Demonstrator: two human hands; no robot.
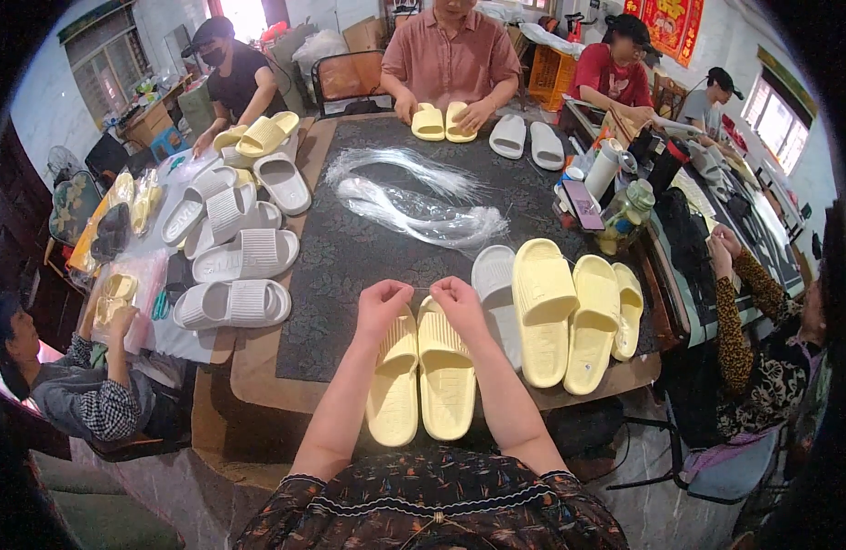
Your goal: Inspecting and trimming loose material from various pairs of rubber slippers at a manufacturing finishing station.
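Observation:
Two pale yellow slide sandals [421, 374] lie side by side, soles down, at the near edge of the dark table [350, 247]. My left hand [383, 303] and my right hand [457, 302] are both pinched shut above their toe ends, almost touching. A thin clear plastic string seems stretched between the fingers; it is too fine to see well.
More yellow slides [570, 316] and a grey one [493, 275] lie to the right. Grey slides [235, 252] are piled at left. A bundle of clear plastic strings [414, 206] lies mid-table. Other people sit around; one opposite holds a yellow pair [441, 122]. Bottles and a phone [583, 203] stand right.

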